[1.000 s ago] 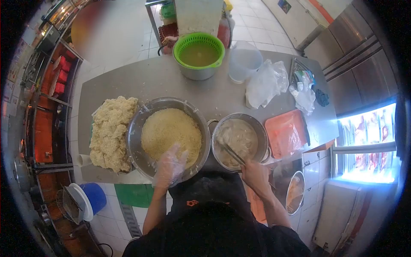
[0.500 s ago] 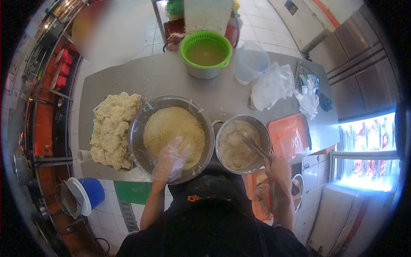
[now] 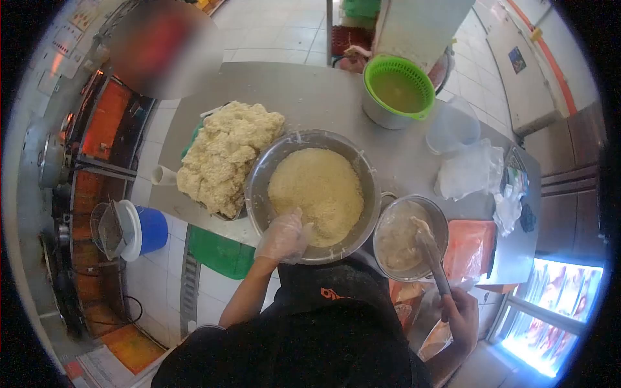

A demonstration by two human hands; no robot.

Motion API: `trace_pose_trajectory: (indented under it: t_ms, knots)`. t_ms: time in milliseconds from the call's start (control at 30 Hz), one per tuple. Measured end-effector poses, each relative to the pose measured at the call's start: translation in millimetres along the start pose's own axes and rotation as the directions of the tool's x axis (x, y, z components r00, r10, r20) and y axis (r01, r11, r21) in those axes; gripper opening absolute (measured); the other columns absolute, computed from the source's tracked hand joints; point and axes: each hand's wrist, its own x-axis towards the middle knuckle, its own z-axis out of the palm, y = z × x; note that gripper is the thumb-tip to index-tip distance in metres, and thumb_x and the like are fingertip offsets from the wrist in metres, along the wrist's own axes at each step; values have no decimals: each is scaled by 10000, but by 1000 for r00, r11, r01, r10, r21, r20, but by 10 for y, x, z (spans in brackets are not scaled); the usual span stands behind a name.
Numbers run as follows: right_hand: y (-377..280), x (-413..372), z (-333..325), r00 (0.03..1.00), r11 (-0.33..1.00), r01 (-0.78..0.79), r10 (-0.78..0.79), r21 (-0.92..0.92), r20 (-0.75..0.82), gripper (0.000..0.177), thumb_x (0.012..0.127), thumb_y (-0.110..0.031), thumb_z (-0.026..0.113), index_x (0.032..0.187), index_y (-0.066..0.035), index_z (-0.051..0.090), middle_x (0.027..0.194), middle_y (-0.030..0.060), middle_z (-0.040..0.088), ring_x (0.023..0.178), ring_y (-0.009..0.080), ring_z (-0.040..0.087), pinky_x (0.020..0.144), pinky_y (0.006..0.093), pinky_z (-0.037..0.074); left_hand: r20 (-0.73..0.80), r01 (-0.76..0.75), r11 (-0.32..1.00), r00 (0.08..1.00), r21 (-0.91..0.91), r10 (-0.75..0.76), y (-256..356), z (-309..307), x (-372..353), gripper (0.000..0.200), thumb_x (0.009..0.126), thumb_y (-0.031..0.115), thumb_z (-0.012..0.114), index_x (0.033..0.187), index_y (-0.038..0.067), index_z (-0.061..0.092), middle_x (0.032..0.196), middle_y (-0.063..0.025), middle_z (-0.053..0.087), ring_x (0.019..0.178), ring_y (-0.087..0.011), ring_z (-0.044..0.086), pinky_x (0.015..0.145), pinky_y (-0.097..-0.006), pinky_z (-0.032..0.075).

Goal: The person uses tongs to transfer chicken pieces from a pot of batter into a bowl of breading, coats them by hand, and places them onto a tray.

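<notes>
My left hand (image 3: pixel 283 239), in a clear plastic glove, is at the near left rim of a large metal bowl (image 3: pixel 259 169) of pale yellow crumbs (image 3: pixel 317 194). Its fingertips reach over the crumbs; how far they are closed is hard to make out. My bare right hand (image 3: pixel 461 315) is wrapped round the handle of metal tongs (image 3: pixel 435 265). A pale coated piece (image 3: pixel 422 227) shows at the tongs' tips, over a smaller metal pot (image 3: pixel 444 220) of light brown batter (image 3: pixel 398 242).
Left of the bowl is a heaped tray of coated pieces (image 3: pixel 229 155). Behind stand a pot with a green strainer (image 3: pixel 414 115), a clear container (image 3: pixel 453 126) and plastic bags (image 3: pixel 472 171). An orange tray (image 3: pixel 469 249) lies right of the pot. A blue bucket (image 3: pixel 153 229) is at lower left.
The view has shifted, so the table sits further right. My right hand has drawn the tongs back and up, with a coated piece now at their tips. My left hand is nearer the bowl's rim.
</notes>
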Motion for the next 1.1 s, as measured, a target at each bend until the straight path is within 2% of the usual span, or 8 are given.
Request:
trace_pose_trajectory:
  t_ms: [200,333,400,533,633,733,867,1100]
  knots:
    - [-674,226,476,987,996,84,-87,27,138,324,1009,-234,704,1179,41,730,806,108,721,734,149,658,681,318,510,-128,52,999,990,10,-50,29,-407,95,464,1046,298,571,1302,-84,626,1254,-337,652,1200,-465,639,1046,-493,505]
    - [-652,687,1114,953,874,284,-304,-395,11,350,981,-281,708,1159,21,700,850,218,730,797,368,729,730,456,544,-377,-75,997,923,29,80,-292,-522,387,398,1030,256,599,1292,-41,648,1285,-348,644,1227,-473,625,1046,-489,503]
    - [-683,736,1173,936,871,276,-340,-407,-92,347,958,-309,714,1109,2,684,895,239,739,872,487,703,771,540,539,-358,-71,997,931,6,69,-216,-639,484,427,1053,232,519,1296,-100,630,1313,-356,629,1270,-462,603,1119,-495,464]
    - [-585,650,972,923,896,256,-338,-362,-184,385,975,-319,705,1182,5,684,998,257,733,947,464,698,849,528,526,-204,-88,996,975,10,88,66,-741,882,529,1044,367,561,1353,-59,618,1327,-328,647,1253,-458,630,1100,-471,490]
    - [-637,538,862,976,929,48,-122,-367,-181,533,983,-382,692,1327,22,641,1216,270,699,1147,423,669,990,474,512,-13,324,940,945,-103,-327,511,-668,1214,836,977,576,563,1481,-87,504,1469,-318,554,1366,-448,552,1205,-455,399]
    - [-360,554,932,922,922,151,-262,-357,-286,434,974,-342,716,1221,12,672,1021,247,731,970,437,696,877,516,524,37,495,869,868,-12,-494,513,-57,1714,896,925,583,619,1515,-70,452,1512,-299,516,1368,-440,555,1153,-471,445]
    - [-360,501,963,954,956,58,-138,-288,-266,486,967,-374,716,1246,20,658,1113,268,724,1053,449,682,928,513,518,-1,416,895,907,163,-422,-44,896,2300,1000,857,591,695,1560,-47,384,1569,-274,465,1372,-429,559,1085,-493,508]
    - [-30,591,999,923,977,60,-133,-205,-361,526,968,-404,717,1295,3,647,1134,273,723,1089,460,667,985,513,492,243,158,986,955,60,-168,-157,316,2229,770,846,566,741,1324,-29,640,1335,-256,671,1268,-357,651,1058,-456,529]
